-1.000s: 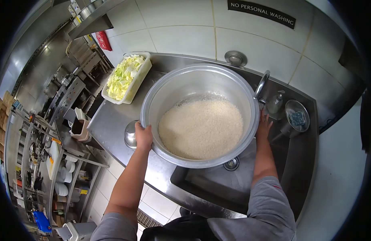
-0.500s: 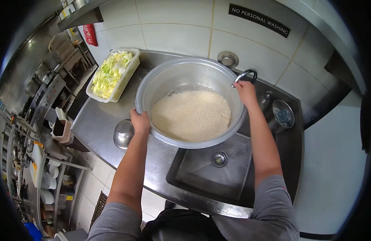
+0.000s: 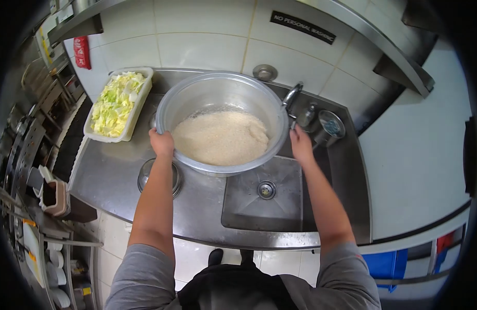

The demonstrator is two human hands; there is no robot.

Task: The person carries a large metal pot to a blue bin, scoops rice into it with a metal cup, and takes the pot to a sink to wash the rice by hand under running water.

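Note:
A large metal basin (image 3: 168,98) straddles the counter and the back of the sink. White rice grains (image 3: 218,139) lie inside, heaped toward the right. My left hand (image 3: 161,143) is closed round the basin's left rim. Just right of the basin, my right hand (image 3: 301,144) has its fingers closed on a small metal tap lever (image 3: 293,125). The curved tap spout (image 3: 294,93) stands behind it, its outlet end near the basin's right rim. Below my left hand sits a round metal bowl (image 3: 145,178), partly covered by my forearm.
Chopped cabbage (image 3: 114,106) fills a white tub (image 3: 130,132) at the counter's back left. The square sink (image 3: 249,206) has a drain strainer (image 3: 266,189). A bottle (image 3: 306,114) and a metal container (image 3: 331,124) stand right of the tap. A shelf (image 3: 373,44) overhangs the back right.
My right hand has come down from the tap spout to the lever beside the basin. The spout has swung over toward the basin. My left hand stays on the rim; the view has shifted.

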